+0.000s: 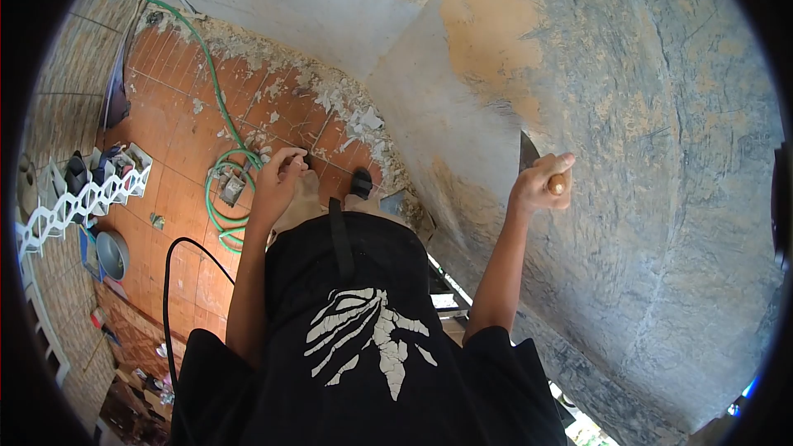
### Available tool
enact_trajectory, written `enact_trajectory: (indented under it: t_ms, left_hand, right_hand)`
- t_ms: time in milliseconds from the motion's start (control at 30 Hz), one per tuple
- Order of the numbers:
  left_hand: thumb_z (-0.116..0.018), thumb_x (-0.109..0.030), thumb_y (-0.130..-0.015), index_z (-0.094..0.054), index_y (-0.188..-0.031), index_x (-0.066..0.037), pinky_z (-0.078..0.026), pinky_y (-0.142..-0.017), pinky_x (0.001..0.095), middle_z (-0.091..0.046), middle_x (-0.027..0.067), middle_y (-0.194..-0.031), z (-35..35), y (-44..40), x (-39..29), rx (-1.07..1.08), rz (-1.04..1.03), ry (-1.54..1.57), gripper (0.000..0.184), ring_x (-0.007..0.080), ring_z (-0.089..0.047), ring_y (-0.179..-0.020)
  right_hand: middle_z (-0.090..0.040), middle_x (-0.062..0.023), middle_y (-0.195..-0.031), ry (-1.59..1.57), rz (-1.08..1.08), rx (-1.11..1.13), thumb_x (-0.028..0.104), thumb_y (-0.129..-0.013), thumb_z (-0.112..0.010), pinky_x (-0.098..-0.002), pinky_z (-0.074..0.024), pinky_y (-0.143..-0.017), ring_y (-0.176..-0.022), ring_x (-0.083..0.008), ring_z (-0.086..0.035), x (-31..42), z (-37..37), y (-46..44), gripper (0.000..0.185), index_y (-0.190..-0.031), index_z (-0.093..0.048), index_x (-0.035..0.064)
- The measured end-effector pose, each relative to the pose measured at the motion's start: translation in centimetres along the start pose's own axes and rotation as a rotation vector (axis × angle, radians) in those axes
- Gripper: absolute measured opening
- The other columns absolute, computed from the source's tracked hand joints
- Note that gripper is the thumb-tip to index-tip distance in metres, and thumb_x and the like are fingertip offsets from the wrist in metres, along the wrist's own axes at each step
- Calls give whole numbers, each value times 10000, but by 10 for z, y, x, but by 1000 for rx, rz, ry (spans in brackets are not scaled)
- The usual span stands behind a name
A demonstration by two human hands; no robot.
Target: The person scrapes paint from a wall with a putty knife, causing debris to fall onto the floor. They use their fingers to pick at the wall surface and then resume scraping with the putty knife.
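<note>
My right hand is closed round the wooden handle of a scraper, whose dark metal blade shows just beyond my fingers, against the wall. Grey, partly peeled coating with tan patches covers this wall. On the other side, my left hand hangs in front of my body over the tiled floor, fingers curled and loosely apart. Nothing shows in it.
A green hose runs over the orange tiles and coils near my feet. Flaked debris lies along the wall's foot. At the left are a white rack and a grey basin. A black cable curves beside me.
</note>
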State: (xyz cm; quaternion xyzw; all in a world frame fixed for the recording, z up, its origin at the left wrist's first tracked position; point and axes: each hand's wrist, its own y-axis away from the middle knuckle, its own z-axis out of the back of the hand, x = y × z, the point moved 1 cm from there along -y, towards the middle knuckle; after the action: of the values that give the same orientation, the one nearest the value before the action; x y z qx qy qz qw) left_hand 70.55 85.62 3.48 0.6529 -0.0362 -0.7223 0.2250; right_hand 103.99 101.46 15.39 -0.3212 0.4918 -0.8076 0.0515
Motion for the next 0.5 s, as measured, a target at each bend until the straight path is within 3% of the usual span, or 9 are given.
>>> enact_trajectory:
  t_ms: [100,167,233,300,367,467,500]
  left_hand:
    - [-497,-158,-944,-557,-1085,-13,-481,-712,241,-606,45,-850,3,1,-7,13,-29,-63,212,97,-589,-779]
    - [-496,-159,-945,-558,-1085,-15,-484,-713,245,-606,42,-858,4,5,-9,-18,23,-15,211,97,-588,-783]
    - [-495,-160,-945,-559,-1085,-17,-487,-714,249,-606,39,-866,3,4,-9,-37,56,30,210,97,-587,-786]
    - [-492,-163,-947,-562,-1090,-23,-488,-709,251,-602,30,-873,2,7,-2,-23,45,-16,212,96,-583,-796]
    - [-493,-163,-946,-567,-1085,-24,-483,-712,246,-601,36,-870,2,9,-1,-43,28,-20,210,98,-582,-795]
    - [-529,-174,-920,-604,-1029,-15,-474,-709,256,-635,81,-846,2,11,29,-106,-101,24,207,129,-605,-790]
    - [-545,-182,-902,-622,-994,-11,-479,-710,281,-638,92,-853,-1,12,27,-126,-132,-35,208,160,-610,-794]
  right_hand:
    - [-360,19,-389,45,-35,31,114,-949,-451,-253,-185,-321,-317,-70,-302,10,-2,-1,488,-474,-338,91]
    - [-348,21,-394,99,-17,-108,117,-945,-455,-253,-173,-320,-316,-68,-289,18,6,-11,487,-474,-337,98]
    - [-347,23,-392,19,39,-81,120,-944,-457,-252,-174,-318,-309,-72,-274,4,-2,-8,492,-468,-332,104]
    - [-347,24,-389,80,-78,49,122,-944,-454,-269,-171,-319,-304,-83,-276,4,-8,-5,500,-464,-317,104]
    - [-337,21,-390,40,-44,7,131,-936,-479,-297,-179,-332,-313,-97,-271,10,-5,-4,505,-463,-307,97]
    - [-322,17,-393,182,63,-134,185,-907,-556,-325,-208,-352,-320,-127,-289,-12,-11,2,482,-481,-349,94]
    - [-408,6,-465,356,67,-2,215,-905,-560,-312,-261,-362,-368,-132,-372,-55,-11,21,381,-557,-458,96]
